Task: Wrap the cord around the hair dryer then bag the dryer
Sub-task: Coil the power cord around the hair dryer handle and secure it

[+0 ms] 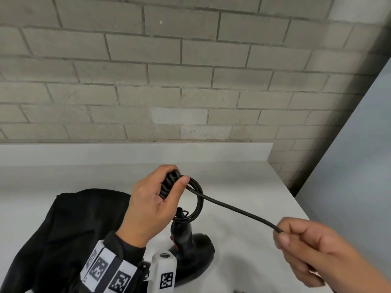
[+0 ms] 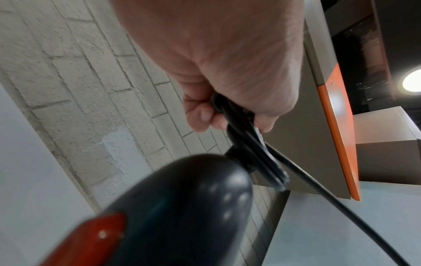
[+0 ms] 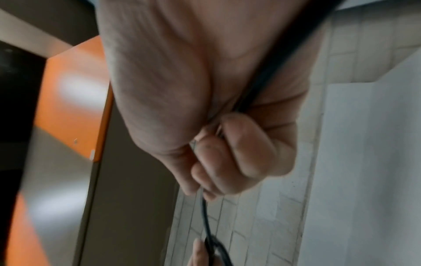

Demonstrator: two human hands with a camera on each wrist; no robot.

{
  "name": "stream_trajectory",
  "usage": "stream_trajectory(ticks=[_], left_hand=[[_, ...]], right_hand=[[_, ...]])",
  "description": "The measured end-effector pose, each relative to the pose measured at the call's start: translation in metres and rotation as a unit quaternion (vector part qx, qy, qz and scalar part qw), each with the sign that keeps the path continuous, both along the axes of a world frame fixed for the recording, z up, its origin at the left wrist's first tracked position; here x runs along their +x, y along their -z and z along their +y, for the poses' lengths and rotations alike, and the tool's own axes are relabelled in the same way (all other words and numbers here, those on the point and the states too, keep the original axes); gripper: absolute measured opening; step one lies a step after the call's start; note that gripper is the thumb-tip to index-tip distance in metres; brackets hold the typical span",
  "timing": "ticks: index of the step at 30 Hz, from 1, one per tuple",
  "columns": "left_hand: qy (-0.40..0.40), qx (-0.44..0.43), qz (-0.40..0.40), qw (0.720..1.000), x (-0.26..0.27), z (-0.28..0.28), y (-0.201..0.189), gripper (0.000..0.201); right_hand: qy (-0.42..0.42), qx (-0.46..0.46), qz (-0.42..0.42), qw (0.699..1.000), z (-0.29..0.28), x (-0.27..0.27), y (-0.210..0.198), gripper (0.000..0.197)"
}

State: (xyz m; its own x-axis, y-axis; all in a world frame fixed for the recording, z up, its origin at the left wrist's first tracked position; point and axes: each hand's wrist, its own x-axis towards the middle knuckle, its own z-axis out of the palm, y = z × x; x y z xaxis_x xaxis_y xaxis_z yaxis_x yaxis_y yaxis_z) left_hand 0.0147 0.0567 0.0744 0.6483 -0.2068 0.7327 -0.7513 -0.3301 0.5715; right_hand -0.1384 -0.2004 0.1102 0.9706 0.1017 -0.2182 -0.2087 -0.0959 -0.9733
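A black hair dryer with a red switch hangs below my left hand over the white table. That hand grips several coiled loops of the black cord above the dryer's handle. From the loops a straight stretch of cord runs right to my right hand, which pinches it between thumb and fingers. In the right wrist view the cord passes through the curled fingers. A black cloth bag lies on the table under my left forearm.
A grey brick wall stands behind the table. The table's right edge runs diagonally, with pale floor beyond it. An orange-edged panel shows in the wrist views.
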Motion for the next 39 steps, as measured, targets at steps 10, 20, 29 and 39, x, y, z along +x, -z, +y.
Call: stream_trajectory(ticks=[10, 20, 29, 39], left_hand=[[0.032, 0.04, 0.015, 0.999, -0.004, -0.008, -0.002, 0.023], [0.142, 0.039, -0.017, 0.989, -0.012, 0.0, -0.009, 0.036], [0.122, -0.008, -0.048, 0.991, -0.015, -0.005, -0.002, 0.032], [0.106, -0.037, -0.028, 0.993, -0.019, -0.012, 0.004, 0.03]], right_hand=[[0.058, -0.53, -0.343, 0.774, 0.062, 0.042, -0.009, 0.016], [0.061, -0.236, -0.476, 0.845, 0.074, 0.083, -0.033, 0.012], [0.134, 0.014, -0.31, 0.941, 0.099, 0.094, -0.001, 0.015], [0.125, 0.113, -0.232, 0.958, 0.103, 0.072, 0.022, 0.017]])
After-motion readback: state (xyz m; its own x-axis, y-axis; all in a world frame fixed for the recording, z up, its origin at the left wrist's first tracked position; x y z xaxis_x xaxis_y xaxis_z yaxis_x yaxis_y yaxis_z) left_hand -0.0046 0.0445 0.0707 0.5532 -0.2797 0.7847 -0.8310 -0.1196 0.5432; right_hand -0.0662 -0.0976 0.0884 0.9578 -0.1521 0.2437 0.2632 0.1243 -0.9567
